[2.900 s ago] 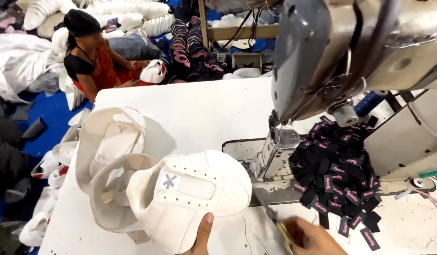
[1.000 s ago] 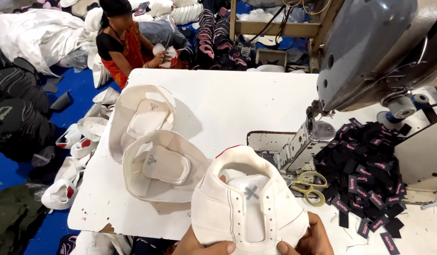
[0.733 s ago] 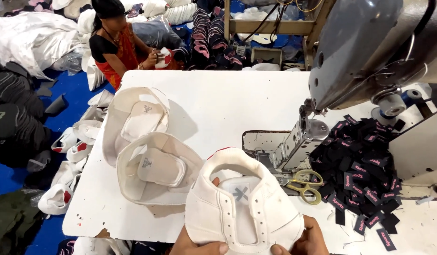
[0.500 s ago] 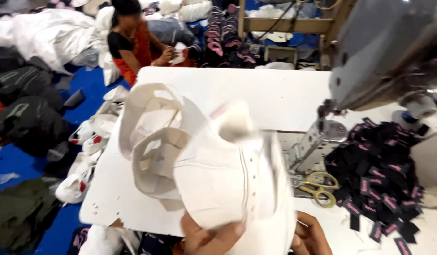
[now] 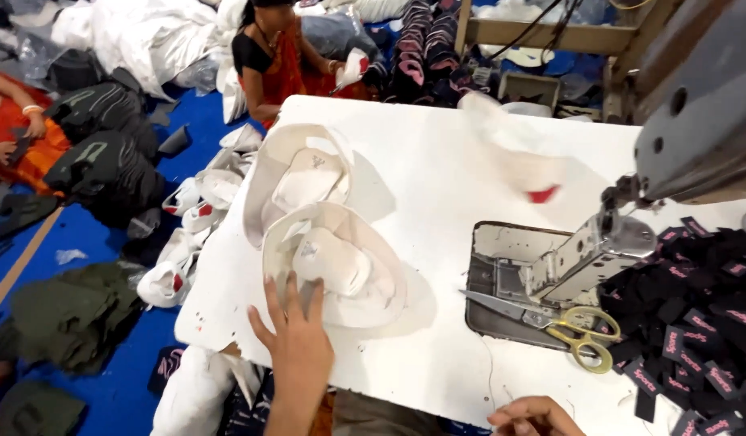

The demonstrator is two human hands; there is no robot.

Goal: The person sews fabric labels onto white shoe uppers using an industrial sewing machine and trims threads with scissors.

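Left hand [image 5: 296, 347]: fingers spread wide, laid on the near rim of the white shoe upper [image 5: 334, 266], close to the table's [image 5: 405, 169] front-left corner.
Right hand [image 5: 534, 416]: fingers curled, nothing held, at the front edge.
Good grasp: the rim should be pinched flat, so the stack beneath is not dragged.
Change: the upper held before is now seen blurred over the far edge [image 5: 514, 157].
Scissors [image 5: 578, 335]: untouched beside the sewing machine [image 5: 687, 121].

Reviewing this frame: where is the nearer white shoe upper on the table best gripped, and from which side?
Probably the near rim of the nearer white shoe upper, from the table's front edge: the left hand already reaches there, and that thin curved edge looks pinchable, while another upper overlaps the far side.
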